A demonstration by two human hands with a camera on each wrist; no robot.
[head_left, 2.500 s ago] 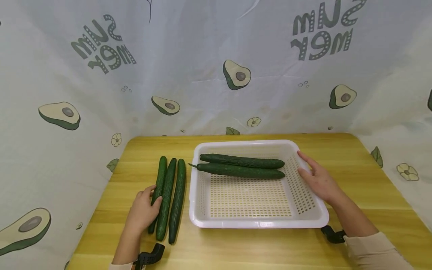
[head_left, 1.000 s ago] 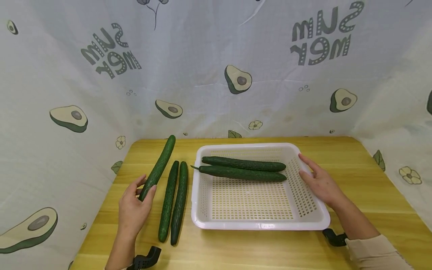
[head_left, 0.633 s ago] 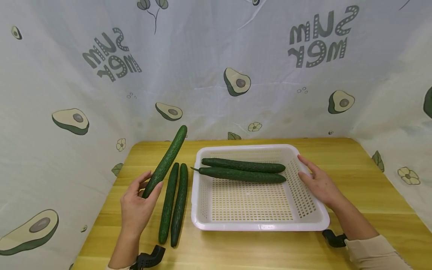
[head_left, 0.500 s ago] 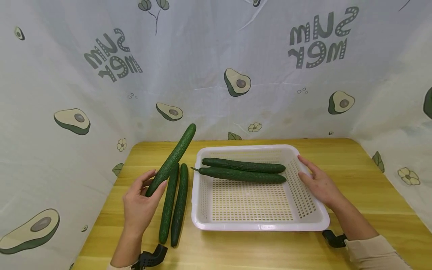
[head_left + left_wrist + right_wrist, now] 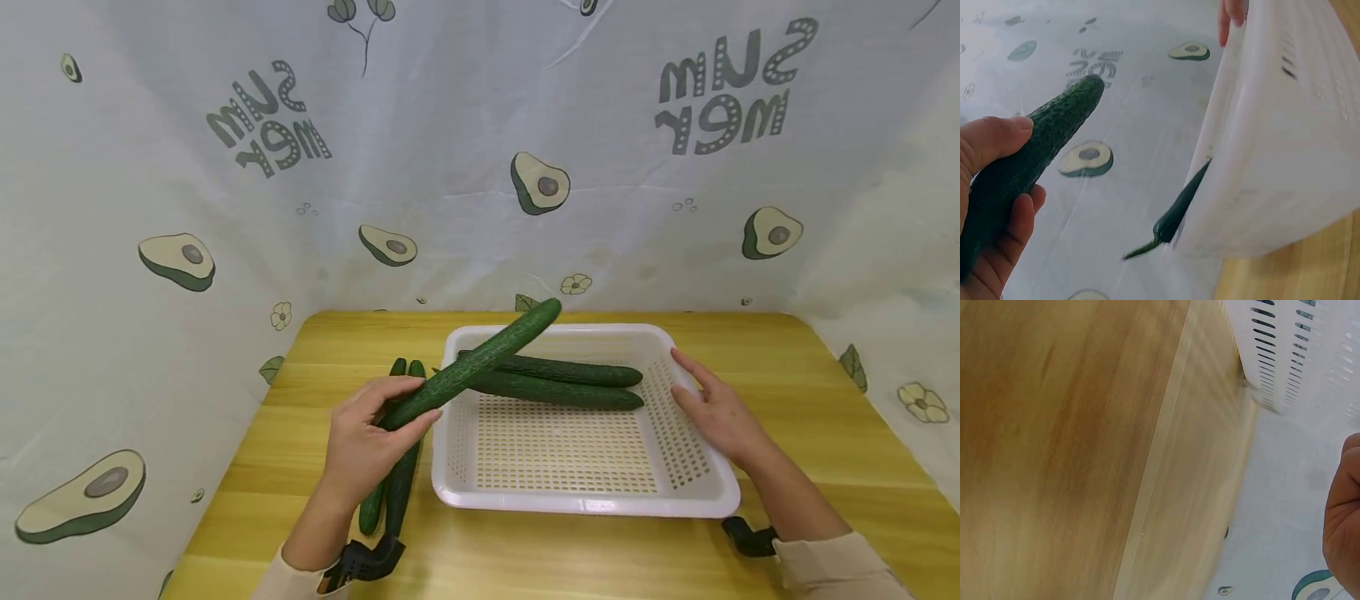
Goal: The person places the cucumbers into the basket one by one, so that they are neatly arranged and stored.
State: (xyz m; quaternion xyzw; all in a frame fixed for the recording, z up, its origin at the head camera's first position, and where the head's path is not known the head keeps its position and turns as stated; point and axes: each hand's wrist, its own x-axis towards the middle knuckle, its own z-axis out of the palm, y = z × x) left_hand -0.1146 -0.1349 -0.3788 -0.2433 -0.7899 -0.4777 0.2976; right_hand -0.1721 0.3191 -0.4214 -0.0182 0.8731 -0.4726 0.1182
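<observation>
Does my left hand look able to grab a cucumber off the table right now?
Probably not: the left hand is taken up gripping another cucumber, although the two table cucumbers appear close by.

Held cucumber (image 5: 480, 360): rough, bumpy skin. Basket (image 5: 585, 504): smooth, glossy plastic. Table (image 5: 570, 558): satiny wood grain. Backdrop (image 5: 450, 108): creased, cloth-like.

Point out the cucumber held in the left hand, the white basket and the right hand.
Held cucumber (image 5: 477, 361), head view: middle of its length.
White basket (image 5: 585, 504), head view: near rim.
Right hand (image 5: 722, 419), head view: back of the hand.
</observation>
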